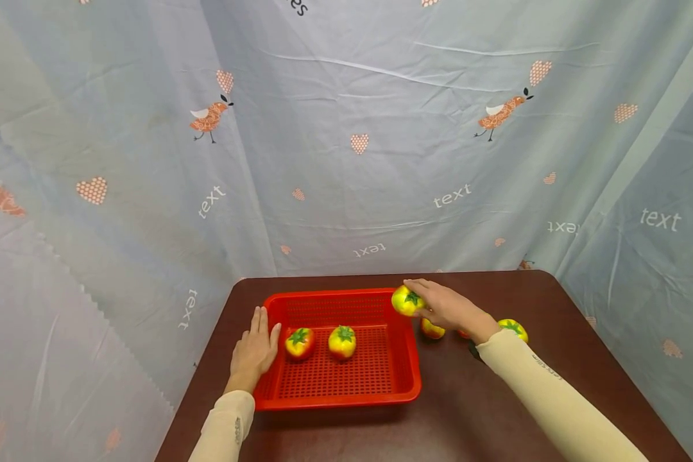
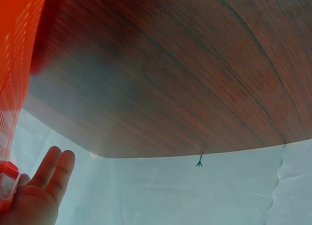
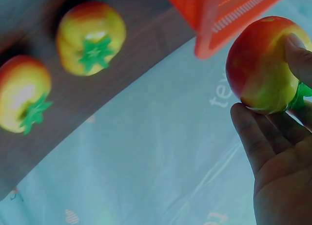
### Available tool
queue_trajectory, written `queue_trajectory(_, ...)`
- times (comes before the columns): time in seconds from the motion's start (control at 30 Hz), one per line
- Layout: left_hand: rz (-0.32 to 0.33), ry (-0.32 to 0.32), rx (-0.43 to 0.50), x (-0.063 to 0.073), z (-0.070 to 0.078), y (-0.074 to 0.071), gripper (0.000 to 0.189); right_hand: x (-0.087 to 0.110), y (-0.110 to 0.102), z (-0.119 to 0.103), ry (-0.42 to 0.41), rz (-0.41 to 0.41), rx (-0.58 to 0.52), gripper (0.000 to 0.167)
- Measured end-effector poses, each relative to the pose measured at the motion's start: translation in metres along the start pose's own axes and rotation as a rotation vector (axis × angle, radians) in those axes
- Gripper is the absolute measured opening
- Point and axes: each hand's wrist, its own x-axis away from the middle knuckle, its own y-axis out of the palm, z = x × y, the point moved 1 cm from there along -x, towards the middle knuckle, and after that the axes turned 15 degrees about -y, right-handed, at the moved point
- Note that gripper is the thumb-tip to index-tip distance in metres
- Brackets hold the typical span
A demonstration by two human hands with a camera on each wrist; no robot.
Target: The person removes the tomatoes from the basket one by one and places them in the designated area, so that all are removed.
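Note:
My right hand [image 1: 447, 307] holds a yellow-and-red tomato [image 1: 407, 301] with a green star-shaped top, raised above the right rim of a red plastic basket [image 1: 337, 405]. The thumb and fingertips grip the fruit's sides in the right wrist view. Inside the basket sit two similar tomatoes, one at the left [image 1: 299, 344] and one near the middle [image 1: 342, 342]. My left hand [image 1: 253, 351] rests against the basket's left side with its fingers straight. In the left wrist view, part of that hand is cut off by the frame edge.
Right of the basket, more tomatoes lie on the dark brown table [image 1: 346, 439]: one [image 1: 432, 329] close to the basket, one [image 1: 514, 329] farther right, another mostly hidden behind my right wrist. A pale blue printed curtain [image 1: 358, 212] hangs around the table.

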Motion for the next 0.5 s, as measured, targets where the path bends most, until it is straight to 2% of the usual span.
queue_trajectory(0.23,0.006,0.002,-0.018,-0.002,0.001,0.001,0.070,0.027,0.000,0.008,0.112,-0.038,-0.033,0.069)
queue_trajectory(0.5,-0.003,-0.006,-0.029,-0.002,-0.001,0.003,0.073,0.047,0.002,0.014,0.129,-0.027,-0.024,0.068)
